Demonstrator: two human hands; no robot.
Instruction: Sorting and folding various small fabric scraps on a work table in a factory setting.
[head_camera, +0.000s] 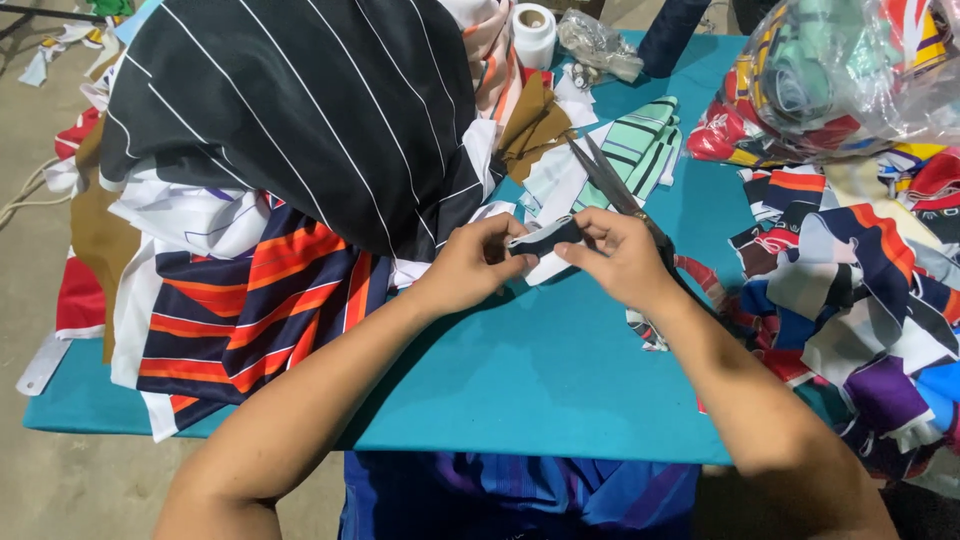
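Two hands pinching one dark fabric strip (545, 240), left hand (470, 268), right hand (620, 258), strip lengthwise left-to-right

A surface (560, 390) covered in teal cloth fills the middle of the frame, its near edge running across the lower part. Along the left side and in the lower left corner lies a bare floor (60, 480) of grey-brown concrete, dusty and unevenly marked. A pale cord (25, 195) curls on it at the left edge. In the upper left corner, a dark bar (40, 15) crosses the floor. The light is even and soft, casting only faint shadows.
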